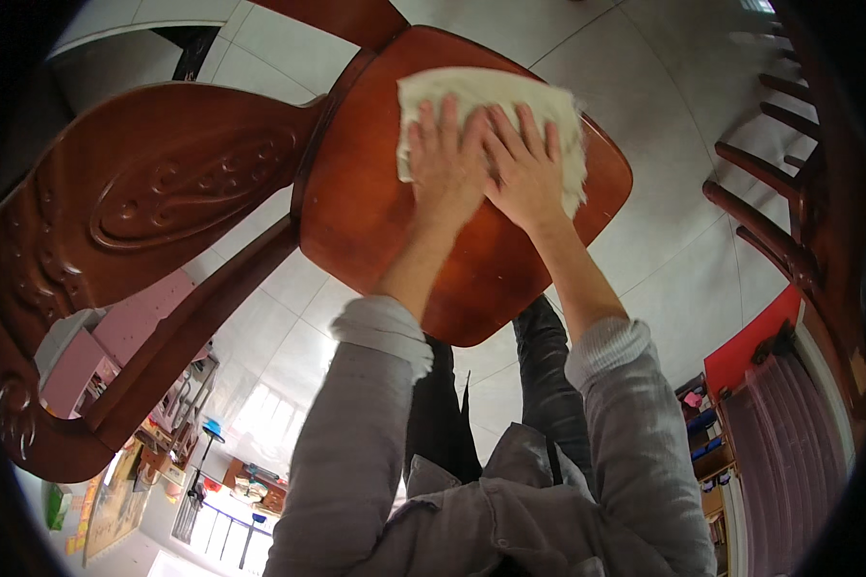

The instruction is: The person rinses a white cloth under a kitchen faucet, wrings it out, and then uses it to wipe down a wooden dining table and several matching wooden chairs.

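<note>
A pale cream cloth (pixel 491 86) lies spread on the glossy reddish-brown wooden seat (pixel 375 209) of a chair. My left hand (pixel 449 155) rests palm down on the cloth's left part, its fingers a little apart and pointing away from me. Beside it, my right hand (pixel 527 162) presses flat on the cloth's right part with spread fingers. The two hands touch or overlap near the thumbs. Neither hand grips the cloth; their palms are hidden. To the left rises the chair's carved wooden backrest (pixel 187 173).
Pale floor tiles (pixel 664 144) surround the chair. More dark wooden furniture with slats or legs (pixel 772 223) stands at the right. A sheer purplish curtain (pixel 786 440) hangs by shelves at lower right. My legs are just below the seat. Household items on shelves show at lower left.
</note>
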The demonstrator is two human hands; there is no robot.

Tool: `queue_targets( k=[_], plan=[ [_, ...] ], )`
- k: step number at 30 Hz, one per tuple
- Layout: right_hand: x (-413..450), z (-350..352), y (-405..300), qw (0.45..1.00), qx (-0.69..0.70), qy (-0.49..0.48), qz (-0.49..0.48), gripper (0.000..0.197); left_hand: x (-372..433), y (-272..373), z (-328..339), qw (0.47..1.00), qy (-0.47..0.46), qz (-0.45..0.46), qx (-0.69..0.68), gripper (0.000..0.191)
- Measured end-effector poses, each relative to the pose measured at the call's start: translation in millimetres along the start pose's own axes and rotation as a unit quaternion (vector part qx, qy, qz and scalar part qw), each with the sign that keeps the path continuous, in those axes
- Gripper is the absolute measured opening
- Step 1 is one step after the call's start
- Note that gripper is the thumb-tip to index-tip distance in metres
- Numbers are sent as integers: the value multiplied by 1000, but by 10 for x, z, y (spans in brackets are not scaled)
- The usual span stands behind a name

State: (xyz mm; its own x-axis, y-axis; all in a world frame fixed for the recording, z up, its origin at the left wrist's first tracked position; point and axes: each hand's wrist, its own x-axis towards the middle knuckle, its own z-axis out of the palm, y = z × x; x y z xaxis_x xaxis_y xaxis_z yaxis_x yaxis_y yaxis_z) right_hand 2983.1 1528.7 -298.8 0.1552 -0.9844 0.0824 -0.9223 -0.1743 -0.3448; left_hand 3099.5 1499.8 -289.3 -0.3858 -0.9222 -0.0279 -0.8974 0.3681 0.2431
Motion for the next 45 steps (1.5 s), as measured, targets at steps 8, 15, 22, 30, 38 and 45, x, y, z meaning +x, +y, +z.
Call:
queue_targets(
  k=[8,15,22,30,38,45],
  plan=[
    [-1352,-17,-624,989,15,-83,122,45,-1302,210,-9,978,-151,25,-139,44],
    [-1469,326,-1658,977,113,-175,-49,52,-2476,-699,-240,980,-194,-52,9,48],
    [-11,536,-1314,927,169,-180,-283,62,-1680,-1105,-272,988,-58,-129,-63,54],
    [615,181,-204,985,24,-31,-170,57,-109,-656,-164,996,11,-75,-40,52],
    [-248,-16,8,991,-77,64,87,39,-44,91,-18,995,-29,58,-80,40],
    [-1504,165,-859,972,18,-37,231,47,-1257,133,-4,975,-113,74,-179,34]
  ],
)
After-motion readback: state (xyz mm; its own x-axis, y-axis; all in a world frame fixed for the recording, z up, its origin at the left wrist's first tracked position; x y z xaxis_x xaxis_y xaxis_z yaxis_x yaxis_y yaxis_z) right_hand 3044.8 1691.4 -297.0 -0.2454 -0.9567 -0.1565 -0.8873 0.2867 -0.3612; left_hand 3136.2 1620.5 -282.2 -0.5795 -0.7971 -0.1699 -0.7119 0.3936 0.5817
